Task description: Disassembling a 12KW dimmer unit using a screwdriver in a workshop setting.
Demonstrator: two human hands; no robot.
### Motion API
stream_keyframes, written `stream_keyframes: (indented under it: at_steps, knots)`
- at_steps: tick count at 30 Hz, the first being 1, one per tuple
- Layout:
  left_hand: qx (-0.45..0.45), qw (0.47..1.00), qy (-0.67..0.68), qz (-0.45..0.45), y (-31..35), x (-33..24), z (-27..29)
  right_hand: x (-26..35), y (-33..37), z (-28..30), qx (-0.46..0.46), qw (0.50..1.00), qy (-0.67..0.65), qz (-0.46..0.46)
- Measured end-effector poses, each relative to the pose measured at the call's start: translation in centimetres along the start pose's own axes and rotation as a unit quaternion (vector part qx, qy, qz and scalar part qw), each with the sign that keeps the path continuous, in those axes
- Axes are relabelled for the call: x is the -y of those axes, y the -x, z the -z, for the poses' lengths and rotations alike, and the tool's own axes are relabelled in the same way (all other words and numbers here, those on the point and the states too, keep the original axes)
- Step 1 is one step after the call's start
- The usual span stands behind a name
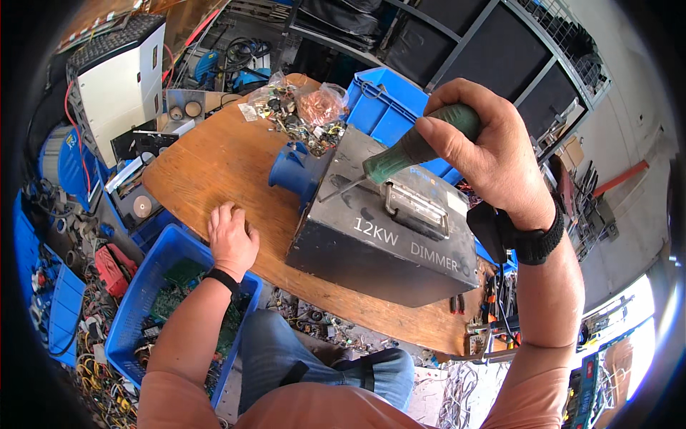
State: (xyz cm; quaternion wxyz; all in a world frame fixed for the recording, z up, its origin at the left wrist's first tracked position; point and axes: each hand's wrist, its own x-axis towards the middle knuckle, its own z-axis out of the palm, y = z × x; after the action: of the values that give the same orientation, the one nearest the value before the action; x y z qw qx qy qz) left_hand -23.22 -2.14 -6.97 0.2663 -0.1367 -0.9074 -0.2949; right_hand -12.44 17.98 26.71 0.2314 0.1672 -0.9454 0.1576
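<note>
A: How are the hands held?
B: The left hand (pixel 234 239) is laid palm down on the wooden tabletop (pixel 204 161), its fingers slightly spread. By the raised right hand (pixel 493 146) a green-handled screwdriver (pixel 407 146) is clasped, thumb along the handle, and its shaft is pointed down at the edge of the black metal box (pixel 386 264).
A: Where is that box set?
B: On the tabletop, to the right of the left hand and below the right one. A blue fitting (pixel 296 171) is seen at its side, ahead of the left hand.
A: Which containers are found around?
B: Under the left forearm, green circuit boards (pixel 171 297) are held in a blue basket (pixel 120 325). Well ahead of the left hand, copper-coloured wire is bundled in a clear bag (pixel 320 106) beside heaped small parts (pixel 321 137). Beyond the box, a blue bin (pixel 389 96) is placed; its contents cannot be made out.
A: And farther out?
B: Ahead and left of the left hand, a white panel (pixel 120 93) is propped upright. Past the right hand, dark panels (pixel 493 50) are framed in metal near a pale wall (pixel 629 107).
</note>
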Motion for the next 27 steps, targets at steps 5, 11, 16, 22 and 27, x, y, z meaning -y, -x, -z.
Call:
stream_keyframes:
  at_steps: [5, 11, 16, 22, 27]
  knots:
    - [0.006, 1.0, -0.003, 0.0, -0.1, -0.1, 0.0, -0.5, -0.1, -0.2, -0.012, 1.0, 0.013, 0.018]
    - [0.01, 1.0, -0.002, -0.001, -0.2, -0.2, 0.1, 1.3, -0.7, 0.0, -0.009, 0.997, 0.063, -0.043]
    - [0.003, 1.0, 0.0, -0.001, 0.0, -0.1, 0.2, 2.2, -1.7, -0.4, -0.008, 0.994, 0.101, -0.045]
    - [0.005, 1.0, -0.007, -0.006, 0.0, 0.2, 0.1, 4.2, -5.0, -0.3, 0.105, 0.973, 0.207, -0.016]
    - [0.002, 1.0, -0.001, -0.012, -0.3, -0.2, -0.1, 9.2, -7.2, 0.8, 0.238, 0.925, 0.276, -0.111]
